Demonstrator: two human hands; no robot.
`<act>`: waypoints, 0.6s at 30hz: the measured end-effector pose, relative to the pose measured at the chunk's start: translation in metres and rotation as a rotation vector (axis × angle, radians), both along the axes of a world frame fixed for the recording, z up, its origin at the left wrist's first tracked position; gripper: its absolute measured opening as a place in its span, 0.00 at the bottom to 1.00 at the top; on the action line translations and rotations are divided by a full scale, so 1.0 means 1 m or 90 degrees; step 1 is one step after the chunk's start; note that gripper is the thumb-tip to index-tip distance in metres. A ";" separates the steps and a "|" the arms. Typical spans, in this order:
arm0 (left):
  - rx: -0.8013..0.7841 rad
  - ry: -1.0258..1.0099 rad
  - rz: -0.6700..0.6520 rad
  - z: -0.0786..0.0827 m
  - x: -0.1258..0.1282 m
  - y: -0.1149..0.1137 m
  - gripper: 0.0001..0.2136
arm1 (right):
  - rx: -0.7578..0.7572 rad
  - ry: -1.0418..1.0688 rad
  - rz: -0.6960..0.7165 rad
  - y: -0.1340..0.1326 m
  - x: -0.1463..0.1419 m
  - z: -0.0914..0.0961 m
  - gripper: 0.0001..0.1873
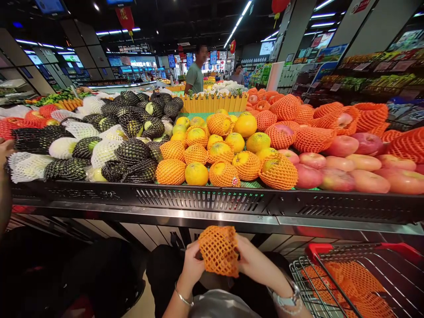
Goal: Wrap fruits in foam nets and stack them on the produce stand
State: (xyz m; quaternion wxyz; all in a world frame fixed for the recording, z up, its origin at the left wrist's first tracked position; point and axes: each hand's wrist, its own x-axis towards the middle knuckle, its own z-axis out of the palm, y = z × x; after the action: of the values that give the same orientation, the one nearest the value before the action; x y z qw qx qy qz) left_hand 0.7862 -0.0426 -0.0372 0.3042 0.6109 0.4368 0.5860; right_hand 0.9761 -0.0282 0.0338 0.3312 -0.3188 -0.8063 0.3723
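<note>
An orange foam fruit net [218, 251] is between my two hands, low in front of my body. My left hand [193, 261] is closed on its left side, with a bangle on the wrist. On the other side my right hand [247, 255] grips it, fingers partly hidden behind the mesh. Whether a fruit is inside the net, I cannot tell. Just beyond, on the display, lie oranges [196, 173], some bare and some in nets like this one.
A black crate edge [198, 197] and metal ledge [212, 217] run across before me. Black-netted fruit [135, 154] lies left, apples [338, 179] right. A shopping cart [318, 282] holding orange nets [354, 282] stands at lower right. Another person's arm [4, 185] reaches in from the left.
</note>
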 end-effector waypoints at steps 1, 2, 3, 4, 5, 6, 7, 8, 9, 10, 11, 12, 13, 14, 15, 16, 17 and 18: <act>-0.038 -0.055 0.048 -0.003 -0.004 0.000 0.11 | 0.007 0.022 -0.031 0.004 0.002 0.008 0.14; -0.074 -0.108 0.097 -0.005 -0.008 0.001 0.12 | 0.021 0.047 -0.067 0.008 0.004 0.018 0.11; -0.104 -0.161 0.141 -0.007 -0.012 0.002 0.14 | 0.048 0.071 -0.103 0.013 0.004 0.030 0.09; -0.122 -0.219 0.181 -0.008 -0.015 0.004 0.16 | 0.088 0.085 -0.133 0.020 0.002 0.042 0.08; -0.129 -0.282 0.217 -0.008 -0.017 0.006 0.17 | 0.142 0.084 -0.154 0.027 -0.002 0.056 0.07; -0.125 -0.349 0.246 -0.007 -0.019 0.009 0.18 | 0.202 0.063 -0.168 0.037 -0.009 0.070 0.09; -0.112 -0.412 0.265 -0.005 -0.020 0.012 0.19 | 0.258 0.020 -0.172 0.047 -0.019 0.084 0.12; -0.098 -0.466 0.269 -0.003 -0.020 0.015 0.20 | 0.304 -0.037 -0.181 0.058 -0.031 0.097 0.16; -0.084 -0.506 0.262 0.000 -0.020 0.018 0.22 | 0.336 -0.113 -0.193 0.070 -0.043 0.107 0.18; -0.075 -0.533 0.251 0.002 -0.021 0.021 0.22 | 0.357 -0.200 -0.216 0.082 -0.056 0.116 0.20; -0.070 -0.548 0.241 0.004 -0.022 0.023 0.23 | 0.375 -0.289 -0.244 0.093 -0.068 0.122 0.22; -0.068 -0.554 0.235 0.005 -0.023 0.025 0.22 | 0.384 -0.371 -0.268 0.102 -0.079 0.126 0.23; -0.066 -0.550 0.227 0.007 -0.025 0.026 0.22 | 0.386 -0.439 -0.285 0.110 -0.088 0.128 0.25; -0.061 -0.541 0.218 0.009 -0.026 0.027 0.22 | 0.383 -0.489 -0.289 0.117 -0.094 0.129 0.27; -0.055 -0.526 0.201 0.012 -0.028 0.027 0.22 | 0.378 -0.517 -0.281 0.122 -0.098 0.128 0.30; -0.049 -0.508 0.175 0.015 -0.029 0.028 0.22 | 0.374 -0.527 -0.267 0.126 -0.100 0.126 0.32; -0.046 -0.491 0.146 0.019 -0.030 0.028 0.21 | 0.376 -0.524 -0.254 0.129 -0.099 0.124 0.33; -0.044 -0.478 0.119 0.023 -0.031 0.029 0.21 | 0.385 -0.509 -0.248 0.131 -0.097 0.121 0.34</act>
State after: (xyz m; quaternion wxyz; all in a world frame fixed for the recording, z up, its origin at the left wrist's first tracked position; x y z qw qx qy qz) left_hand 0.7553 -0.0137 -0.0145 0.4090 0.3006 0.3683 0.7789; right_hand 0.8788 0.1031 0.1549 0.1381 -0.4697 -0.8667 -0.0953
